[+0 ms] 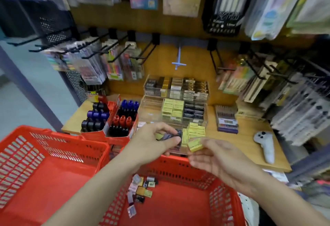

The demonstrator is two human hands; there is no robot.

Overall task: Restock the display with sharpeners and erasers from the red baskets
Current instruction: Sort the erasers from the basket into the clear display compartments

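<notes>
Head view: the left hand (157, 140) sits just below centre, fingers and thumb curled round a small dark packet (171, 135), holding it over the front row of the clear tiered display (178, 104). At about 4 o'clock from it, the right hand (214, 156) pinches a yellow eraser (195, 145) between thumb and fingertips, just beside the display's lower right corner.

The display stands at the frame's centre on a wooden shelf (250, 141). Its rows hold dark boxes at the back, yellow boxes in the middle and more yellow ones at the front right; their printing is too blurred to read.

At 6 o'clock a red basket (178, 206) lies under both forearms, with a loose cluster of small packets (141, 188) on its floor near the left wall. A second red basket (44, 168) fills 8 o'clock.

At 9 o'clock from the display, red cartons hold markers (114, 116) with blue, red and black caps. A white controller (266, 145) lies on the shelf at 3 o'clock.

At 1 o'clock a hanging black pack (225, 16) seems to read "4 Colors"; other labels are unreadable.
</notes>
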